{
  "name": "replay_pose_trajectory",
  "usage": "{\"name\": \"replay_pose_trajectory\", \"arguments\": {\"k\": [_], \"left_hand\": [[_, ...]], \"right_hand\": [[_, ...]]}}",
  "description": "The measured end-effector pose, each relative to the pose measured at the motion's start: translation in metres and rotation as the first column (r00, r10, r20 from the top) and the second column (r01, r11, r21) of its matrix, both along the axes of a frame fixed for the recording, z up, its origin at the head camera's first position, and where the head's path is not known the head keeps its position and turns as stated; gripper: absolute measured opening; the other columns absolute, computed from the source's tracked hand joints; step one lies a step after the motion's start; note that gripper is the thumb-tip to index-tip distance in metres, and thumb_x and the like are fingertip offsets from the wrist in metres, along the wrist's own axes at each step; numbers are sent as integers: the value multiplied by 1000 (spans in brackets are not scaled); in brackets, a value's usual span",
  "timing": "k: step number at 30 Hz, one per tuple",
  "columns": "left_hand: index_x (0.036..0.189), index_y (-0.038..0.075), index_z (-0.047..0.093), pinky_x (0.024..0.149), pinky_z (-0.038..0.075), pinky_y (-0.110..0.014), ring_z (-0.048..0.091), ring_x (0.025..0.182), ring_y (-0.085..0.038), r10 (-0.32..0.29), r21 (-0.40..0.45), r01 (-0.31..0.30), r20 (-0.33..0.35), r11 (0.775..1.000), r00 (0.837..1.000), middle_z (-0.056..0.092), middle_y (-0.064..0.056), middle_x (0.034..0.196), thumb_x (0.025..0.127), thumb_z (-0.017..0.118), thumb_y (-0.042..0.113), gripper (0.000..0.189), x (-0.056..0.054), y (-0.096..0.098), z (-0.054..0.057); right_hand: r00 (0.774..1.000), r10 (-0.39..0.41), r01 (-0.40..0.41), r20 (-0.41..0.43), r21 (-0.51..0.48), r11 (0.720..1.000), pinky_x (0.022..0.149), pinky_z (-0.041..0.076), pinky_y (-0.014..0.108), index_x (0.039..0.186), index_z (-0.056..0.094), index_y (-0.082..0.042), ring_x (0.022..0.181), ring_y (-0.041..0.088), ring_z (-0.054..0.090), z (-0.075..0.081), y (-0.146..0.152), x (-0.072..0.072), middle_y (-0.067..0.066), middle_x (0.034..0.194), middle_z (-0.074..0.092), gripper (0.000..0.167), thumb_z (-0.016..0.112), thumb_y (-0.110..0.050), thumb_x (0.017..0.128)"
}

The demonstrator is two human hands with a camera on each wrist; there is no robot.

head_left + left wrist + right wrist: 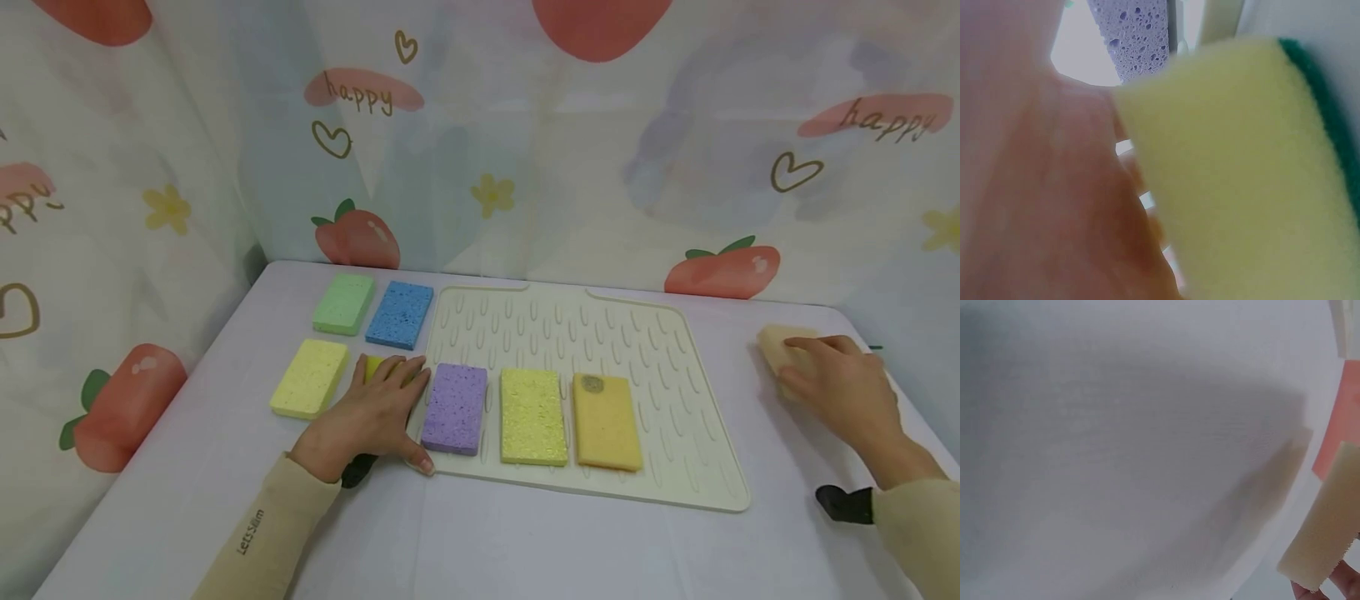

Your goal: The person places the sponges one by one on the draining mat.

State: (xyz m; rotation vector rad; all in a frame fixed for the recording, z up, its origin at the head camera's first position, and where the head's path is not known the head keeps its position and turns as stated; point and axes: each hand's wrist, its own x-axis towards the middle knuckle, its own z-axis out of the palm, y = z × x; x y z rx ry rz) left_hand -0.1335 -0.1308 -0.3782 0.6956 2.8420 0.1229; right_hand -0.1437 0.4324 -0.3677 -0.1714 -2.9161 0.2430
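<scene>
In the head view, you look partway through handling the sponges. Three sit side by side on the mat (592, 333): a purple sponge (454, 408), a speckled yellow sponge (533, 416) and an orange sponge (607, 423) with a dark round mark. Left of it on the table (510, 533), with no hand on them, lie a green sponge (344, 304), a blue sponge (400, 315) and a pale yellow sponge (310, 379); these seem left to deal with. Your left hand (367, 417) covers a bright yellow sponge (372, 367) by the mat's left edge, thumb apart from the fingers. Your right hand (847, 392) clamps a cream sponge (772, 346), well beyond the mat's right edge.

In the left wrist view, the bright yellow sponge shows a green layer just beside your palm — only slivers of finger appear, so whether you grip it, I cannot tell.

In the right wrist view, your fingertips (1346, 580) press the cream sponge's lower side — the palm is hidden.
</scene>
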Motion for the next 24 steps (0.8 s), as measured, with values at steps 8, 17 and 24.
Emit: {"name": "replay_pose_trajectory", "arguments": {"k": [8, 17, 24], "left_hand": [[155, 7, 32, 115, 11, -73, 24, 148, -38, 4, -4, -4, 6, 1000, 1000, 26, -12, 163, 54, 79, 77, 131, 1, 0, 1], [155, 7, 32, 115, 11, -73, 23, 149, -38, 3, -8, -3, 5, 1000, 1000, 25, -13, 163, 54, 79, 77, 132, 1, -1, 1], [155, 8, 32, 115, 11, -73, 23, 149, -37, 5, 0, -5, 2, 1000, 1000, 26, -12, 163, 55, 79, 77, 131, 1, 0, 0]], "right_hand": [[996, 70, -70, -59, 3, 998, 66, 41, 66, 127, 56, 2, 96, 59, 44, 4, -9, 5, 37, 124, 44, 44, 66, -20, 90], [990, 116, -119, -78, -30, 992, 70, 39, 66, 129, 56, 1, 100, 57, 42, 8, -25, 10, 37, 125, 44, 45, 66, -19, 89], [985, 134, -140, -108, -46, 989, 65, 39, 64, 127, 59, -3, 100, 55, 43, 10, -41, 15, 34, 125, 47, 43, 66, -18, 88]]}}
